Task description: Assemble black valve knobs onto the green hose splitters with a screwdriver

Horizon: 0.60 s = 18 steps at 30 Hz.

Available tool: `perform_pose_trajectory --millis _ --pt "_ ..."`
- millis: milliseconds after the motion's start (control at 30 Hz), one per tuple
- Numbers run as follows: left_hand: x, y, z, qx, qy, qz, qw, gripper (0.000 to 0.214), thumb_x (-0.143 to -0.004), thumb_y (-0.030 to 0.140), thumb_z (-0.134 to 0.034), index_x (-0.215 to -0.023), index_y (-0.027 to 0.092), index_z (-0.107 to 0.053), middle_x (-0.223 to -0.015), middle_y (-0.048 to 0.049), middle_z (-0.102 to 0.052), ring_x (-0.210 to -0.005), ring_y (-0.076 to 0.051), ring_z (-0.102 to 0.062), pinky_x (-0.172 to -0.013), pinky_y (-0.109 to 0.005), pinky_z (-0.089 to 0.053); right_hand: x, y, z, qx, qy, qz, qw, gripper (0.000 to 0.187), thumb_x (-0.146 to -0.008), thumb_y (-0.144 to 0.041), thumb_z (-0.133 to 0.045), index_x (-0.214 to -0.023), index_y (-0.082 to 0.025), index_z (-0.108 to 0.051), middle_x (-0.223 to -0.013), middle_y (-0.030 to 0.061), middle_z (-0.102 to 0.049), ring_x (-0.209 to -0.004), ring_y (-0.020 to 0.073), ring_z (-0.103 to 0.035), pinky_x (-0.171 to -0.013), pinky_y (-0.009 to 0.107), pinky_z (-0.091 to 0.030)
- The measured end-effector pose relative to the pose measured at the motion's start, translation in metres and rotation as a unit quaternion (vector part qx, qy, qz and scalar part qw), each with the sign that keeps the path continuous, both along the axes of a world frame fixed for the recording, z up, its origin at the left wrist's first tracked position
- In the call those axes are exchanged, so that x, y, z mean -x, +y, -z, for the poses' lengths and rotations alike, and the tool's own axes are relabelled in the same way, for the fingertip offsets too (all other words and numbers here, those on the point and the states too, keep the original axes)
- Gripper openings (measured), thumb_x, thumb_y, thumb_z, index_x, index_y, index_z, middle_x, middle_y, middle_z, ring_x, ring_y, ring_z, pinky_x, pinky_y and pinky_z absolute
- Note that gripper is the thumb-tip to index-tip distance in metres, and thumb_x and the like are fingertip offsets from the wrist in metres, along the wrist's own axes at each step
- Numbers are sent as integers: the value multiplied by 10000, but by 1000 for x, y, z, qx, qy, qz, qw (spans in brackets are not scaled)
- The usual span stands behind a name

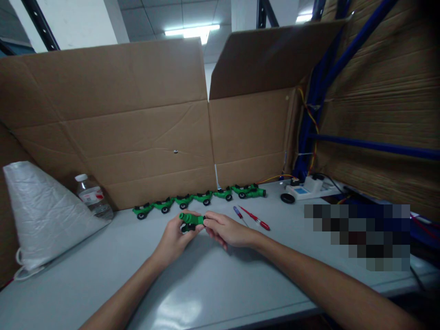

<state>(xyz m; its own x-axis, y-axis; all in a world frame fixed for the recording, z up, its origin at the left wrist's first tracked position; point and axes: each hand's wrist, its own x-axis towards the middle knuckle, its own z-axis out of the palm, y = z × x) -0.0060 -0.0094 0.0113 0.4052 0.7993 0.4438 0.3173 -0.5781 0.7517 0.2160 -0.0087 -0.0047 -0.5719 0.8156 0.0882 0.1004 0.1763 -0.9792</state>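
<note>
One green toy vehicle is sitting between my left hand and my right hand, over the middle of the desk. My left hand is cradling its body, thumb below and fingers curling behind, while my right hand is pinching its right end, where a bit of black is showing. Neither hand is spreading wide; my fingers are hiding the join, so I am not able to tell what is fastened there.

Beyond my hands, a row of similar green toy vehicles is standing along the foot of the cardboard panel, black wheels showing. Just right of my right hand, a red screwdriver and a blue-handled screwdriver are lying side by side, untouched. A black ring is resting farther right, near the power strip.

As I am judging it, I am working by hand on this one vehicle. The next move is probably calling for a steady left hold and careful right fingertips.
</note>
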Motion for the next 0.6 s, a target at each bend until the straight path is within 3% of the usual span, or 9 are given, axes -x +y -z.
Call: perform_pose_trajectory --millis 167,367,533,600 --pt "-2 -1 -1 3 -12 4 1000 273 -921 390 -766 -1107 192 -748 -1099 -90 -748 -1029 -249 -667 -948 -332 -489 2 2 -6 11 33 9 999 255 -1010 -396 -517 -825 -227 -469 -630 -89 -431 -424 70 -397 -345 162 -373" --pt "-4 -2 -2 -3 -10 7 1000 254 -922 388 -762 -1091 198 -759 -1098 -90 -754 -1045 -257 -666 -956 -338 -490 3 2 -9 76 74 9 994 257 -984 -383 -524 -787 -223 -477 -579 -93 -390 -412 79 -319 -352 176 -334" --pt "-4 -3 -4 -32 4 -1 999 245 -911 368 -777 -1096 210 -750 -1047 -77 -750 -973 -241 -674 -914 -329 -496 5 1 -11 146 69 5 987 359 -1032 -466 -433 -770 -224 -466 -561 -100 -336 -412 82 -234 -373 190 -302" --pt "-4 -3 -4 -30 -2 -4 1000 264 -890 371 -798 -1100 216 -759 -1043 -76 -752 -968 -244 -675 -920 -335 -499 5 2 -11 133 41 15 990 415 -1066 -506 -358 -788 -221 -476 -575 -91 -335 -430 91 -245 -406 202 -300"
